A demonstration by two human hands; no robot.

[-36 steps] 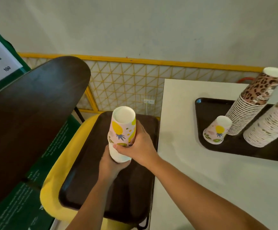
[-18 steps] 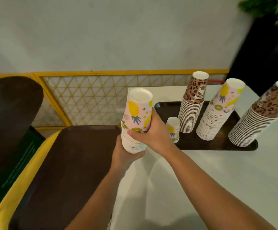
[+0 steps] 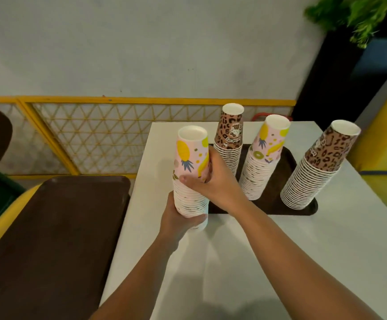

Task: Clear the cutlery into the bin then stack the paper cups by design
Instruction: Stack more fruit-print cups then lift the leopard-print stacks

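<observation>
White table (image 3: 280,262) carries a dark tray (image 3: 287,162) along its far edge; you clamp the pineapple stack (image 3: 191,172) over the table's left edge, left hand (image 3: 179,218) under it, right hand (image 3: 213,183) wrapped around, both sets of fingers closed. Stacking step: next, likely merge it onto the matching pineapple stack on the tray (image 3: 263,158)

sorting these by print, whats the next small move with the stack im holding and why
Probably carry the held pineapple stack rightward and lower it over the pineapple stack on the tray. Both show the same pink fruit print, while the other two stacks are leopard. Both hands, left hand and right hand, grip it.
</observation>
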